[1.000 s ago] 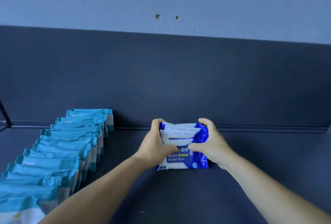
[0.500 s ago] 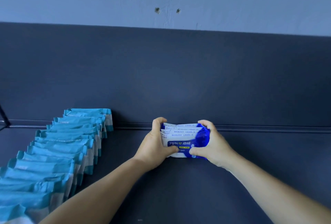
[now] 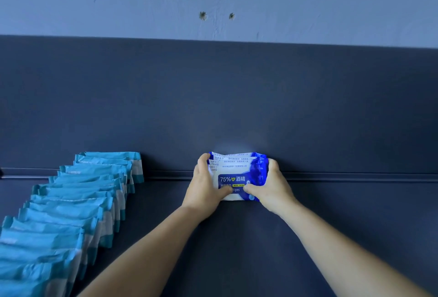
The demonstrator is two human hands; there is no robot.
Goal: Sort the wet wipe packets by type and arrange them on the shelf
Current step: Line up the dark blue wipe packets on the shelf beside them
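A small upright stack of dark blue and white alcohol wipe packets (image 3: 237, 173) stands on the dark shelf (image 3: 237, 237), close to its back panel. My left hand (image 3: 205, 190) grips the stack's left side, thumb across the front. My right hand (image 3: 270, 190) grips the right side the same way. A long row of light blue wipe packets (image 3: 71, 206) stands on edge along the shelf's left part, running from the back panel toward me.
The dark back panel (image 3: 237, 107) rises behind the shelf, with a ridge along its foot. Above it is a pale wall (image 3: 142, 0) with two small holes.
Both hands have pushed the dark blue packets away from me toward the back panel and tipped them more upright. The light blue row has not moved.
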